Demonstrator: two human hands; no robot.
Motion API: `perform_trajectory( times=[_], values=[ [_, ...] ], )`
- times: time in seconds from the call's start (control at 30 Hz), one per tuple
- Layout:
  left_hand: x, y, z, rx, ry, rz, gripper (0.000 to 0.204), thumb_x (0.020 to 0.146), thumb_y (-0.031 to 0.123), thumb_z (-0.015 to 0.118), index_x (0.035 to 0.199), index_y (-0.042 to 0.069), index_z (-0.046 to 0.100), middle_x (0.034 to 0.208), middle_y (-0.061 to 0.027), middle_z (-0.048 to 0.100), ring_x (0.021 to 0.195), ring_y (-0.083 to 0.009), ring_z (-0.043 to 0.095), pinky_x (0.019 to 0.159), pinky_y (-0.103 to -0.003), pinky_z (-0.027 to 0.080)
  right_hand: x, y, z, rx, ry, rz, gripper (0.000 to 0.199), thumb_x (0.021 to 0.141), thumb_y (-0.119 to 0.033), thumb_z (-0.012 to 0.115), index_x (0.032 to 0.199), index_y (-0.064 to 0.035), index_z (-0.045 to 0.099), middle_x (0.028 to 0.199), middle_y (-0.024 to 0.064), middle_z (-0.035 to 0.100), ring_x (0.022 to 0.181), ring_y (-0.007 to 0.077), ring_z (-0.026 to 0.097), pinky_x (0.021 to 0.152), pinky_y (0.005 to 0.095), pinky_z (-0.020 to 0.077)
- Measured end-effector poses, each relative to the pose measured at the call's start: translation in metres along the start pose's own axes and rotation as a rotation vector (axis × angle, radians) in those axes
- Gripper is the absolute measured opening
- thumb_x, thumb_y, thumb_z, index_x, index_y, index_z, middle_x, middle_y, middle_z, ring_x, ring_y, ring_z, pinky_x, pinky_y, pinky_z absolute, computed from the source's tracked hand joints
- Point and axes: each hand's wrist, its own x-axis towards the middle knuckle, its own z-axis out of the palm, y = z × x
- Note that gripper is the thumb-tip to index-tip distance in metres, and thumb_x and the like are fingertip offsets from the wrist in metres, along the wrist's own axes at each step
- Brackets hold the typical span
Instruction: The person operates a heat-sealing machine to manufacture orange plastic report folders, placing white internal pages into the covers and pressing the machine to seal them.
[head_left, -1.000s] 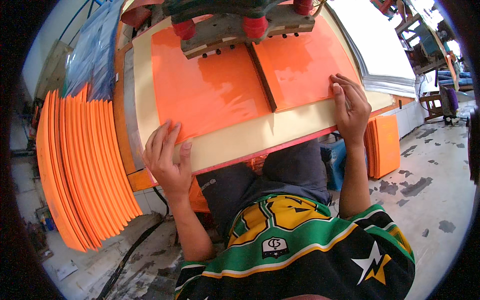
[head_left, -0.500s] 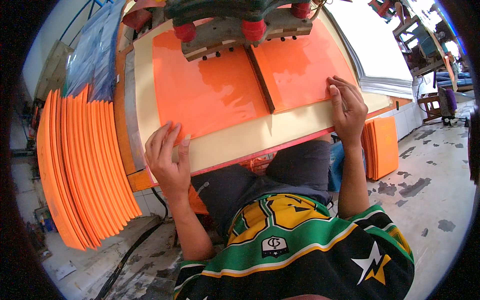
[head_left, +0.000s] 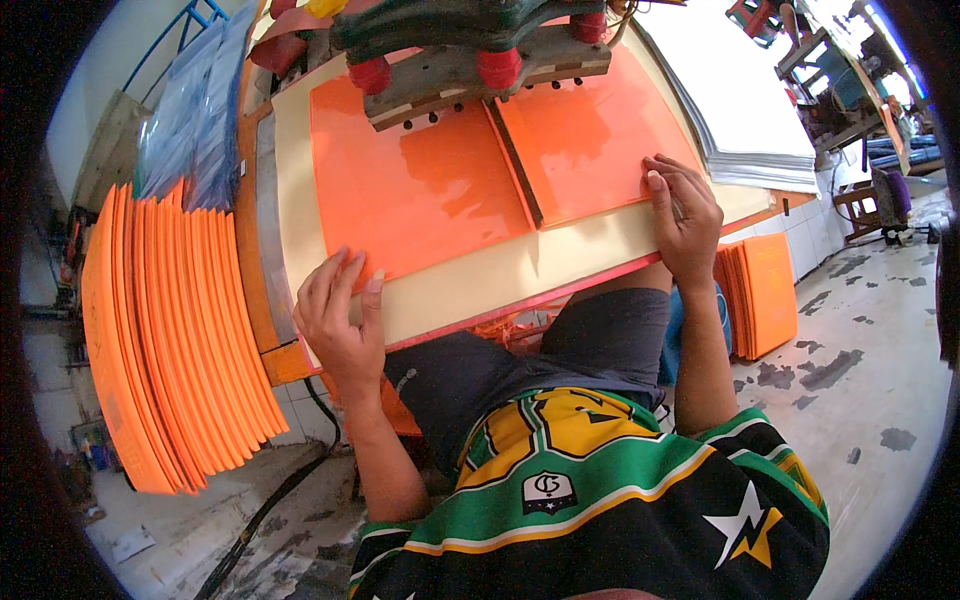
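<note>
A glossy orange plastic cover (head_left: pixel 420 190) lies flat on a cream board (head_left: pixel 460 290). A narrow dark bar (head_left: pixel 520 170) runs between its left and right panels. At the cover's near left corner rests my left hand (head_left: pixel 343 325), fingers stretched and thumb apart. My right hand (head_left: pixel 687 220) touches the near right corner, its fingers bent and the thumb close to the index fingertip; I see no clear grip. Over the far part of the cover hangs a dark green and grey machine head (head_left: pixel 490 75) with red round fittings, hiding the cover's far middle.
Upright orange folders (head_left: pixel 185 330) are packed in a row on the left, with clear bluish plastic sheets (head_left: pixel 185 130) behind. A white sheet stack (head_left: pixel 745 95) lies at the far right. More orange folders (head_left: pixel 765 295) stand on the floor to the right. A black cable (head_left: pixel 265 510) crosses the floor.
The whole view has shifted slightly. Both hands stay at the same two corners of the orange cover, which lies as before under the machine head.
</note>
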Motion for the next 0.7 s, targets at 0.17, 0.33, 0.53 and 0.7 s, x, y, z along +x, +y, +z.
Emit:
perform_trajectory(
  times=[0.17, 0.33, 0.53, 0.7],
  values=[
    [-0.0004, 0.0022, -0.0017, 0.01, -0.004, -0.008, 0.032, 0.099, 0.032, 0.071, 0.12, 0.009, 0.078, 0.129, -0.0084, 0.072, 0.123, -0.0292, 0.063, 0.108, -0.045, 0.043, 0.0002, -0.0008, 0.0005, -0.017, 0.0, 0.003, 0.023, 0.101, -0.02, 0.068, 0.102, 0.0007, 0.079, 0.109, 0.0179, 0.078, 0.111, 0.032, 0.073, 0.097, 0.0417, 0.0551],
    [-0.0005, 0.0039, -0.0031, 0.035, -0.021, -0.009, 0.032, 0.1, 0.032, 0.07, 0.12, 0.008, 0.078, 0.13, -0.0104, 0.072, 0.124, -0.0306, 0.063, 0.111, -0.046, 0.044, -0.0008, -0.0016, -0.0001, -0.02, -0.001, 0.005, 0.024, 0.101, -0.02, 0.067, 0.102, 0.0013, 0.079, 0.109, 0.0175, 0.078, 0.111, 0.0319, 0.073, 0.097, 0.0417, 0.055],
    [-0.0006, 0.0035, -0.0019, 0.025, -0.014, -0.006, 0.031, 0.1, 0.03, 0.071, 0.12, 0.008, 0.078, 0.13, -0.011, 0.072, 0.124, -0.0306, 0.063, 0.111, -0.045, 0.044, 0.0003, -0.0031, -0.0012, -0.021, -0.003, -0.005, 0.022, 0.101, -0.018, 0.067, 0.102, 0.0014, 0.078, 0.108, 0.017, 0.078, 0.111, 0.0316, 0.073, 0.097, 0.042, 0.055],
    [-0.0023, 0.0014, 0.0016, 0.016, 0.011, -0.026, 0.031, 0.1, 0.033, 0.072, 0.12, 0.01, 0.079, 0.129, -0.0053, 0.073, 0.125, -0.0261, 0.062, 0.107, -0.044, 0.043, 0.0001, -0.0031, -0.0005, -0.015, 0.0, -0.01, 0.021, 0.1, -0.017, 0.068, 0.101, 0.0014, 0.078, 0.108, 0.0168, 0.079, 0.11, 0.0317, 0.074, 0.098, 0.0419, 0.0549]
  ],
)
